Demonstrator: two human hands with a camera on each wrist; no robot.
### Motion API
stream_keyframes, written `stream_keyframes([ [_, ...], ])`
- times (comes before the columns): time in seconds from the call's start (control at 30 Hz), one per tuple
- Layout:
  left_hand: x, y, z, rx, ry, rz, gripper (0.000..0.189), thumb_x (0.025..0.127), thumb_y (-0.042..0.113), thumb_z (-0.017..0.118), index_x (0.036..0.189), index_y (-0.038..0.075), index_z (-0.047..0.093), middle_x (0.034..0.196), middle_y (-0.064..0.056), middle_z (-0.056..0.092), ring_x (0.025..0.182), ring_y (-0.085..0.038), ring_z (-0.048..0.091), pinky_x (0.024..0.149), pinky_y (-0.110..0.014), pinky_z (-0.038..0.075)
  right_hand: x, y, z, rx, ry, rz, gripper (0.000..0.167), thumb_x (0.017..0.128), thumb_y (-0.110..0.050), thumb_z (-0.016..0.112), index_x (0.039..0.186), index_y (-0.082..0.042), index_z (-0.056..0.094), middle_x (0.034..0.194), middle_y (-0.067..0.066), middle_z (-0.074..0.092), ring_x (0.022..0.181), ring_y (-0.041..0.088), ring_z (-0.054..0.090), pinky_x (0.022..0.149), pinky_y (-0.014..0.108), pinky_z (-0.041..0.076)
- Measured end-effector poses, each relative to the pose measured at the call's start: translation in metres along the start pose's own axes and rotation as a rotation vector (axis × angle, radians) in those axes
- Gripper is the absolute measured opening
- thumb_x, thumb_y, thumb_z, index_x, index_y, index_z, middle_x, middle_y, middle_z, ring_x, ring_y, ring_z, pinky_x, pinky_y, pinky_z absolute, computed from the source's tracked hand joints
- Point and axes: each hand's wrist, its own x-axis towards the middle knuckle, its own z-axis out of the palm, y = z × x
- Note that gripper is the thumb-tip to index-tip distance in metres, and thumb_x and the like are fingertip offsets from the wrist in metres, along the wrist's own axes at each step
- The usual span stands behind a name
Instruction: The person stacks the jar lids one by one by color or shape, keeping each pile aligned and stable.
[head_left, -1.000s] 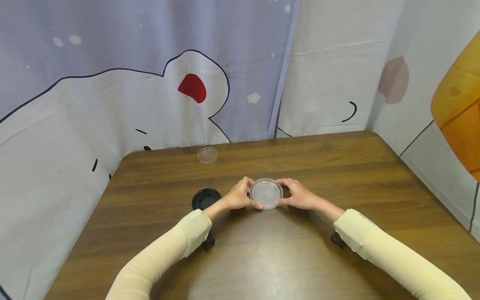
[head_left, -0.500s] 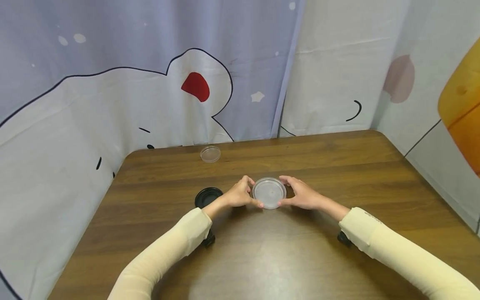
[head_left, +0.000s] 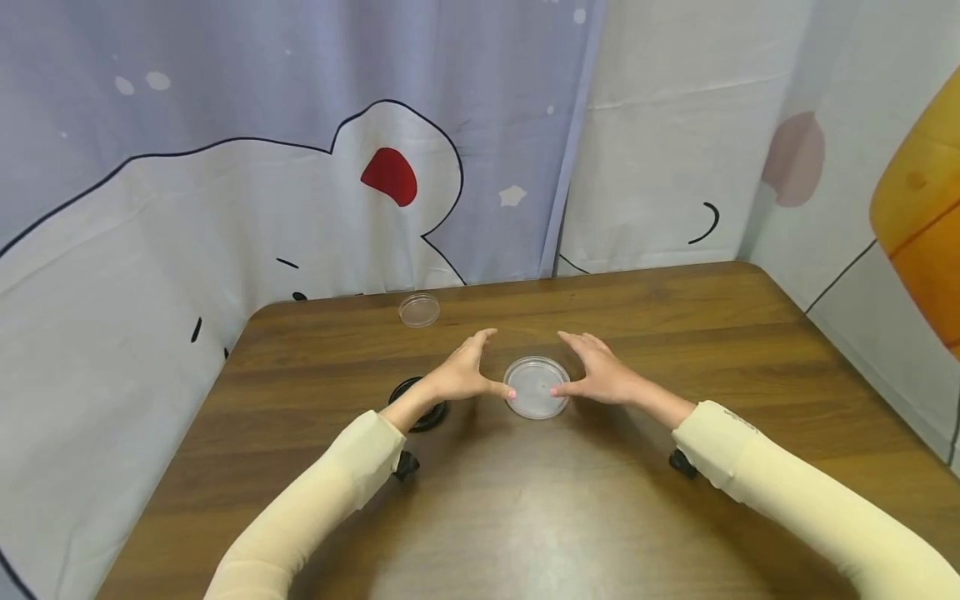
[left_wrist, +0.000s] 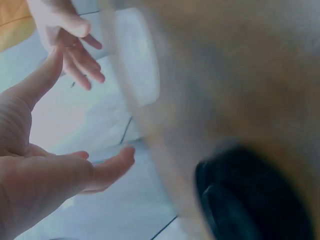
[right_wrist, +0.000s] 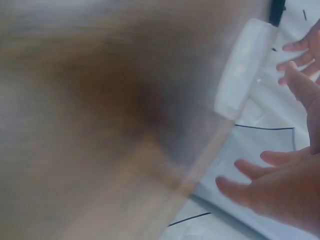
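Observation:
A clear round shallow dish lies on the wooden table between both hands. My left hand hovers at its left side, thumb and fingers spread wide and holding nothing. On the other side my right hand is spread the same way, also holding nothing. Both thumbs overlap the dish's edge in the head view. In the left wrist view the left hand is off the dish, with a gap between them. The right wrist view shows the right hand apart from the dish too.
A black round ring-shaped part lies partly hidden under the left wrist. Near the table's back edge is a smaller clear round lid or dish. Patterned curtains hang right behind the wooden table.
Both hands have let go of the clear dish, opened wider and lifted away from its rim. The dish stays in the same place. The left forearm now covers more of the black part.

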Motion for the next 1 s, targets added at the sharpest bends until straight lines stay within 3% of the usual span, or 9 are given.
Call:
stream_keyframes([
  [0.13, -0.002, 0.002, -0.024, 0.051, 0.012, 0.012, 0.111, 0.077, 0.029, 0.083, 0.155, -0.001, 0.01, 0.161, -0.024, 0.016, 0.149, -0.041, 0.019, 0.119, -0.056, 0.024, 0.015, -0.02, -0.007, -0.071, 0.001, 0.006, 0.098, 0.079, -0.034, 0.08, 0.152, 0.002, 0.025, 0.157, 0.029, 0.023, 0.147, 0.053, 0.005, 0.113, 0.072, 0.012],
  [0.23, -0.006, -0.003, -0.041, 0.073, 0.011, -0.032, 0.114, 0.079, 0.031, 0.082, 0.156, 0.001, 0.004, 0.163, -0.022, 0.009, 0.152, -0.04, 0.007, 0.121, -0.058, 0.016, 0.031, -0.037, -0.012, -0.126, -0.06, 0.019, 0.103, 0.081, -0.041, 0.077, 0.155, -0.003, 0.017, 0.161, 0.026, 0.012, 0.148, 0.05, -0.005, 0.114, 0.072, 0.009],
  [0.47, -0.009, -0.029, -0.071, 0.147, 0.043, -0.13, 0.119, 0.081, 0.034, 0.08, 0.155, 0.001, -0.008, 0.16, -0.031, -0.004, 0.146, -0.053, -0.011, 0.115, -0.07, 0.008, 0.071, -0.067, -0.018, -0.216, -0.159, 0.064, 0.108, 0.085, -0.05, 0.071, 0.158, -0.009, 0.002, 0.163, 0.022, -0.004, 0.149, 0.044, -0.017, 0.118, 0.066, 0.001],
  [0.63, -0.011, -0.049, -0.093, 0.092, 0.027, -0.222, 0.122, 0.081, 0.03, 0.08, 0.153, -0.001, -0.015, 0.158, -0.035, -0.013, 0.145, -0.055, -0.015, 0.114, -0.071, 0.006, 0.095, -0.097, -0.013, -0.254, -0.198, 0.121, 0.109, 0.086, -0.054, 0.066, 0.158, -0.012, -0.004, 0.163, 0.021, -0.009, 0.148, 0.042, -0.019, 0.121, 0.061, 0.001],
  [0.87, -0.008, -0.078, -0.119, -0.004, 0.09, -0.332, 0.121, 0.085, 0.027, 0.076, 0.151, -0.003, -0.021, 0.157, -0.032, -0.019, 0.146, -0.05, -0.017, 0.118, -0.066, 0.003, 0.126, -0.13, 0.005, -0.103, -0.135, 0.194, 0.104, 0.088, -0.05, 0.067, 0.158, -0.012, 0.0, 0.163, 0.023, -0.006, 0.149, 0.039, -0.021, 0.123, 0.055, 0.005],
  [1.0, -0.007, -0.103, -0.12, -0.085, 0.118, -0.395, 0.123, 0.085, 0.027, 0.076, 0.149, -0.002, -0.025, 0.158, -0.03, -0.019, 0.148, -0.049, -0.011, 0.12, -0.061, 0.007, 0.131, -0.134, 0.038, 0.081, -0.022, 0.203, 0.097, 0.089, -0.043, 0.069, 0.157, -0.007, 0.01, 0.163, 0.022, 0.01, 0.152, 0.039, -0.004, 0.124, 0.052, 0.012],
])
